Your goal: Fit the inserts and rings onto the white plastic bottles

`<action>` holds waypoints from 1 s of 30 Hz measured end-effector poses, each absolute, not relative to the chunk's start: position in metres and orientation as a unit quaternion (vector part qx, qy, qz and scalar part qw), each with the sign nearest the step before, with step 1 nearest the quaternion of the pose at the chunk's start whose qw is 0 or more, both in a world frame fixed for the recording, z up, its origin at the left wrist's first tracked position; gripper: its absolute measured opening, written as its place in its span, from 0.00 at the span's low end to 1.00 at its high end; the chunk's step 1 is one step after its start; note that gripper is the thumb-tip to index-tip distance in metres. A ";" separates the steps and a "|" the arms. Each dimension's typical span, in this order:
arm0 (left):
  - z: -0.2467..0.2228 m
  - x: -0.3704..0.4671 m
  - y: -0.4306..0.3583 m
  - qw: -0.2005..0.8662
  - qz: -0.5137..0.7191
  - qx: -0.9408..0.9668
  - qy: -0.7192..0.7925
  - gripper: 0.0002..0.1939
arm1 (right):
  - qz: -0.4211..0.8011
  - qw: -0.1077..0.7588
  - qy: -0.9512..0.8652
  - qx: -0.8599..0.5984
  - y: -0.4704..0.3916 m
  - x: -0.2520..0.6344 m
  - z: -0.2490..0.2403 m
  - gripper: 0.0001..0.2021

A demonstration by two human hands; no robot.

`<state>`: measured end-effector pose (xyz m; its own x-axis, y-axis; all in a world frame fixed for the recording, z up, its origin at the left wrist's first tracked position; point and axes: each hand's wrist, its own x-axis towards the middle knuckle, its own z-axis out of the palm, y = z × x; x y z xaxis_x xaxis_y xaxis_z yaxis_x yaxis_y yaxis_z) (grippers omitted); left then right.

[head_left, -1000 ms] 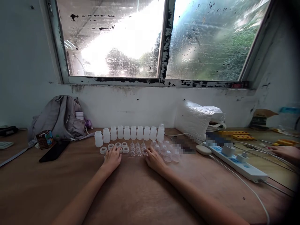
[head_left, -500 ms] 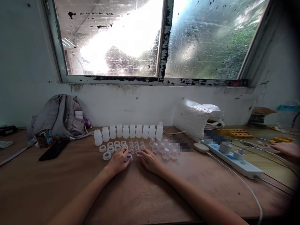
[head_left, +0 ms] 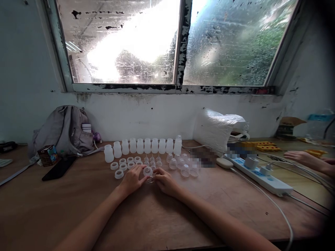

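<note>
Holding a white ring [head_left: 148, 171], the left hand [head_left: 133, 179] meets the right hand [head_left: 163, 180], whose fingers pinch a clear piece [head_left: 150, 180].

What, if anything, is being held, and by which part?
Left hand: a whitish ring, by its left rim. Right hand: apparently a small clear piece, by its edge; exact grip unclear.

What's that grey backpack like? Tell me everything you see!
The backpack is grey and looks like soft cloth. It sits slumped but mostly upright near the wall, at the left of the table. One strap trails to the right along the tabletop. White box-like things show at its right side, beside something purple. Its inside is hidden.
</note>
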<state>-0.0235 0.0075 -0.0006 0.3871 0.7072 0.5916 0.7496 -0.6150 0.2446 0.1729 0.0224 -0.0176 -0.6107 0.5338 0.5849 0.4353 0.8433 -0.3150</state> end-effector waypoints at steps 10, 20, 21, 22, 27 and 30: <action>-0.016 -0.010 0.007 0.026 -0.278 -0.845 -0.456 0.17 | 0.041 0.382 -0.871 -0.306 0.026 0.176 -0.018 0.12; -0.016 -0.012 0.007 0.025 -0.251 -0.855 -0.453 0.16 | 0.049 0.312 -0.914 -0.252 0.017 0.168 -0.013 0.16; -0.016 -0.013 0.007 0.027 -0.251 -0.854 -0.455 0.16 | 0.053 0.312 -0.914 -0.255 0.018 0.168 -0.013 0.16; -0.016 -0.013 0.008 0.028 -0.252 -0.852 -0.457 0.17 | 0.058 0.315 -0.911 -0.258 0.018 0.168 -0.012 0.16; -0.016 -0.013 0.008 0.043 -0.267 -0.850 -0.453 0.21 | 0.104 0.369 -0.887 -0.257 0.019 0.169 -0.012 0.18; -0.012 -0.012 0.006 0.052 -0.279 -0.851 -0.443 0.20 | 0.141 0.398 -0.868 -0.261 0.020 0.168 -0.014 0.20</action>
<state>-0.0123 0.0058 -0.0123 0.4526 0.7237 0.5209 0.7820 -0.6029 0.1582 0.1682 0.0198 -0.0143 -0.5470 0.5649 0.6178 0.3404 0.8243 -0.4523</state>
